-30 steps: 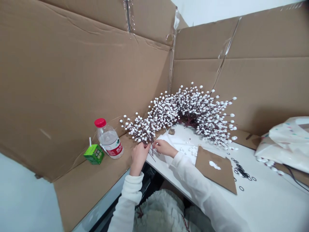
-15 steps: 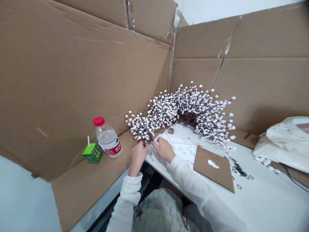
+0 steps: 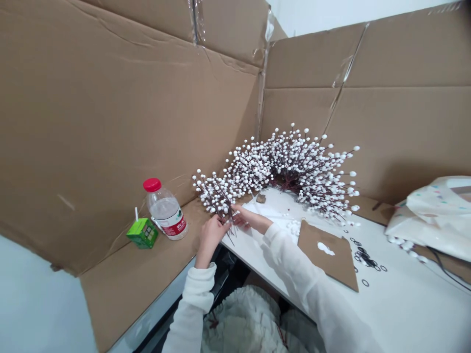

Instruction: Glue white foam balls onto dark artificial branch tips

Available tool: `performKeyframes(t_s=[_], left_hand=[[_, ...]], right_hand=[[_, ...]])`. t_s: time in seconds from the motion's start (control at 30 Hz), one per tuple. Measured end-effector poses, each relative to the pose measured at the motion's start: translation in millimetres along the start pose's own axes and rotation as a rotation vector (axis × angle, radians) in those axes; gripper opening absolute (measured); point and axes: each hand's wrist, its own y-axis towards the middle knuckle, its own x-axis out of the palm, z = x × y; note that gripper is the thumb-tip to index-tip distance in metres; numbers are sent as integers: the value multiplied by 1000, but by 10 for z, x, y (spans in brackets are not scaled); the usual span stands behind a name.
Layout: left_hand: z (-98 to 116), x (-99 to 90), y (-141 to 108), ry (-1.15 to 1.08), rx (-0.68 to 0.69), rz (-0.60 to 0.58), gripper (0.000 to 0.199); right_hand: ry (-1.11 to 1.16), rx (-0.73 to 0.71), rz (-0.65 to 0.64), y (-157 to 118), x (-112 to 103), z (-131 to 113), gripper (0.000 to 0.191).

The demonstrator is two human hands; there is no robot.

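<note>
A small bunch of white-berry stems (image 3: 215, 193) leans up and left over the table corner, its thin dark stem ends pointing down toward me. My left hand (image 3: 212, 234) is closed around these stems just below the berries. From the right, my right hand (image 3: 247, 218) reaches the same stems, fingers curled at them; its fingertips are partly hidden, so its exact hold is unclear. Behind, a large heap of berry branches (image 3: 294, 164) spreads along the back of the white table (image 3: 405, 309), and its left end merges with the bunch.
A red-capped plastic bottle (image 3: 167, 213) and a green drink carton (image 3: 143, 233) with a straw stand left on cardboard. To the right lie a cardboard piece (image 3: 331, 260), several black rings (image 3: 365, 283), loose white berries (image 3: 293, 228) and a white plastic bag (image 3: 434, 215). Tall cardboard walls (image 3: 165, 108) surround the back.
My right hand has turned and shifted slightly up around the stems, its forearm swinging a little to the right. My left hand keeps its hold in nearly the same place.
</note>
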Motion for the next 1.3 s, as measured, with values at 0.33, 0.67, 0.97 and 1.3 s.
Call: performKeyframes(t_s=[0.33,0.67,0.97,1.3], left_hand=[[4,-32,-43,-63,24,-10,18],[43,-96,-131,-111,-10,-13,25],[60,-141,-121,-30,29,-46,38],[16,-164,-127,37,115,-89,30]], right_hand=[[-142,-68,121,413,238,34,9],[-170,-167,276,368,236,177,20],[-162,-229,173,333,363,273,16],[66,-235,12,271,380,157,21]])
